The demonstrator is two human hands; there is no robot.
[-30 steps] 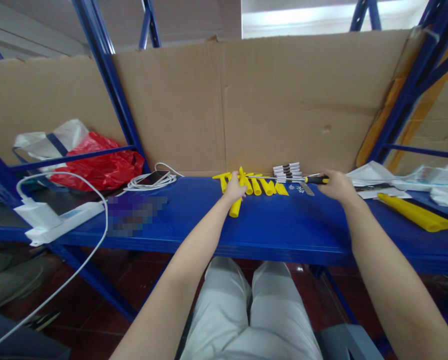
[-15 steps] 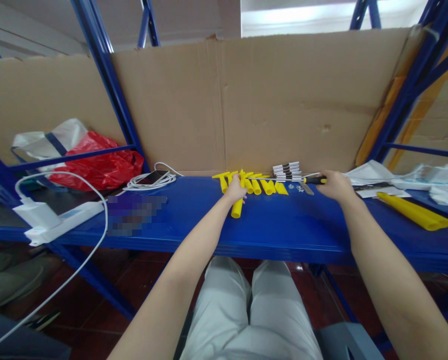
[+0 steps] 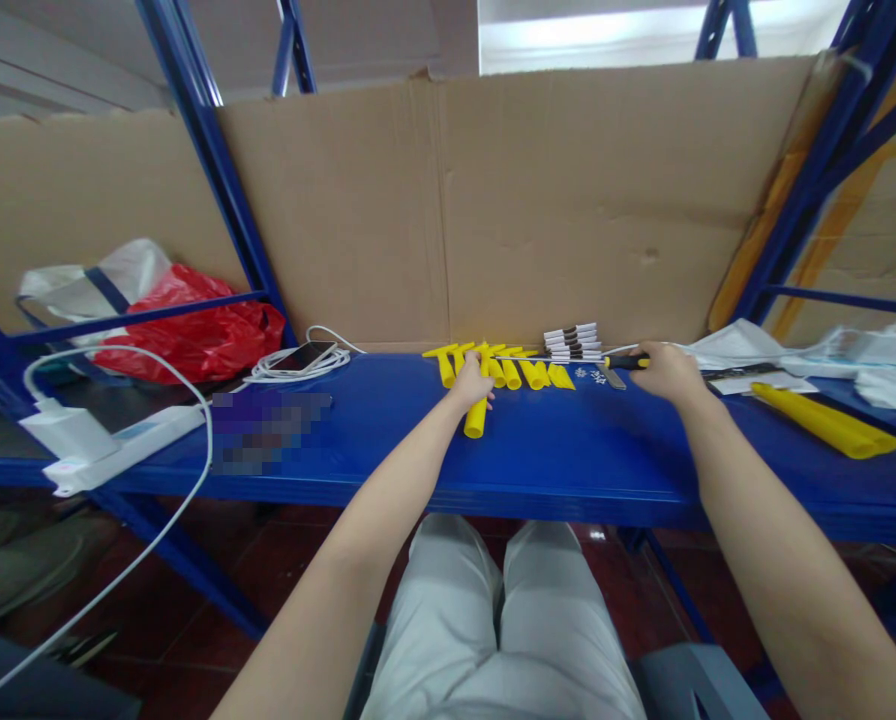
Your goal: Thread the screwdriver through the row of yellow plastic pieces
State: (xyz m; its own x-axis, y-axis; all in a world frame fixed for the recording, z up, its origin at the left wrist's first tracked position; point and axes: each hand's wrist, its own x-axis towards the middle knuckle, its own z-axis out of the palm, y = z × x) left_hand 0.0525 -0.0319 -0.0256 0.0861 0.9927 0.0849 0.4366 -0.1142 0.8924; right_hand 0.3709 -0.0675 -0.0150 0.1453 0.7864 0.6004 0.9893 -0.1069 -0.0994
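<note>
My left hand (image 3: 473,383) is closed round a yellow T-shaped plastic piece (image 3: 476,420), whose hollow tube end points toward me. In my right hand (image 3: 669,371) is a screwdriver (image 3: 628,362) with a black and yellow handle. Its long shaft lies level, pointing left, and the tip reaches the head of the yellow piece; whether it sits in a screw is too small to tell. Several similar yellow pieces (image 3: 530,375) lie in a row behind and beside my left hand. Small metal bits (image 3: 599,377), perhaps screws, lie under the shaft near a flat grey metal strip (image 3: 613,377).
White sticks with dark bands (image 3: 572,340) are stacked by the cardboard wall (image 3: 568,200). A larger yellow tube (image 3: 827,420) lies at right near white papers (image 3: 740,347). At left are a power strip (image 3: 122,450), a coiled cable (image 3: 298,365) and a red bag (image 3: 193,325).
</note>
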